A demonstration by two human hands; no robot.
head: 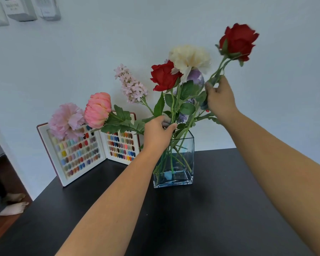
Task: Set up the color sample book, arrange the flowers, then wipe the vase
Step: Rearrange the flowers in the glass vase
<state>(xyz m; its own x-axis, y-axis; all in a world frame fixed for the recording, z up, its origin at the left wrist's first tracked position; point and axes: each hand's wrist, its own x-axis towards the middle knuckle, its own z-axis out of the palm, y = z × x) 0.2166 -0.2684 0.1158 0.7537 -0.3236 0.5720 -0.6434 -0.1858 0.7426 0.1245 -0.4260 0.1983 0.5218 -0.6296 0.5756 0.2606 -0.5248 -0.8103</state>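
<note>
Dark worktop (220,209): color sample book (85,152) stands open; both hands grip flower stems, left hand (158,133) at the vase (174,163), right hand (220,97) on a red rose (238,41); wiping remains.

Honestly nothing here is readable. The wall panels (22,8) at the top left have some print on them, but it's way too blurry to make out a single word. The sample book (81,154) on the desk only shows rows of colour chips, no labels or numbers I can read.
</note>
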